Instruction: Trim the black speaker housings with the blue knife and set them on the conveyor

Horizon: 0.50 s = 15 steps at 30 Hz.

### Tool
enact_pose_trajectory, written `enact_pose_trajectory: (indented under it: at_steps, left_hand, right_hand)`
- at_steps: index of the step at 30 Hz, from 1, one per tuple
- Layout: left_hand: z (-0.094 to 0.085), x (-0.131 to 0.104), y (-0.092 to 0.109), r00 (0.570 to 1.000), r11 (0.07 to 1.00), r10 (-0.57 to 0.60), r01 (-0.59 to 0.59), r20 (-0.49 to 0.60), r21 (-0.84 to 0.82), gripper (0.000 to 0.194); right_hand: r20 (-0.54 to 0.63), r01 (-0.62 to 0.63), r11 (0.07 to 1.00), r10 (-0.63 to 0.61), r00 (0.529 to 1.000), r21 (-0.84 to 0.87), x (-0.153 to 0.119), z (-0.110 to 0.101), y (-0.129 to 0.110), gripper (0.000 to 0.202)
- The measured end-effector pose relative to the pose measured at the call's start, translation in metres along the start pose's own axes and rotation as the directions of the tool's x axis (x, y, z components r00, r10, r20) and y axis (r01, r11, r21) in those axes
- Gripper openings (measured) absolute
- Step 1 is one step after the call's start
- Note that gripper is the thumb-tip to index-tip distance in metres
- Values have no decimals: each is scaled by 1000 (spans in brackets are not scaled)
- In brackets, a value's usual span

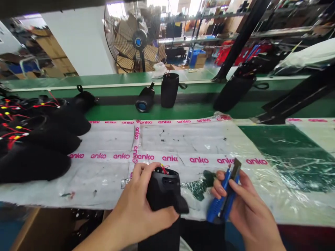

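Note:
My left hand (pixel 141 202) is wrapped round a black fabric-covered speaker body (pixel 163 191) at the table's front edge. Its open end faces up, and short red wires poke out of it; a black flap or strap hangs by my thumb. To the right, my right hand (pixel 246 202) grips a blue utility knife (pixel 222 202), its dark blade end pointing up and away from me. The knife and the speaker body are apart. The lower part of the speaker body runs below the table edge and is partly out of view.
Several black speaker bodies (pixel 39 143) with red wires lie at left. Others stand or lean along the green ledge (pixel 115 111), including one upright (pixel 170 90). White taped sheeting (pixel 112 139) covers the table, torn in places. A large fan (pixel 138 42) stands behind; a cardboard box (pixel 39 226) sits below left.

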<state>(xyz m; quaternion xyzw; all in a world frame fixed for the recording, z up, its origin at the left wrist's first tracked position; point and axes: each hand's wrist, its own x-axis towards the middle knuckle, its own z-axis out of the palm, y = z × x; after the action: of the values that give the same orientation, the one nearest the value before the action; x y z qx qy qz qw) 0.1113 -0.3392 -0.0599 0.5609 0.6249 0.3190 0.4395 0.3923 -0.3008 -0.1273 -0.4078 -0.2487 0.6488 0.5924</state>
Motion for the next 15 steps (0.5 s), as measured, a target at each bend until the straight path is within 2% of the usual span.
enact_pose_trajectory:
  at_steps: [1,3,7,10,12,15]
  left_hand:
    - [2,2,4,1000,995,6,-7,6,101,84]
    - [7,5,10,1000,983,11,-14,15,185,83]
    - [13,11,7,995,979,91,-82,-38,186,78]
    - [9,13,5,991,973,127,-118,-35,196,79]
    - [3,14,8,990,966,141,-141,19,216,81]
    - [-4,14,16,977,971,142,-168,156,173,67]
  right_hand:
    - [12,2,1000,-2,1000,-1,1,-1,0,37]
    - [29,9,1000,-9,1000,-4,5,-2,0,33]
    - [32,44,998,-43,999,-36,5,1,-2,26]
    - [13,51,994,-50,999,-99,-19,10,0,29]
    - [-18,23,984,-26,1000,-176,-48,22,4,41]
    - [-126,-26,921,-26,992,-389,-86,46,14,95]
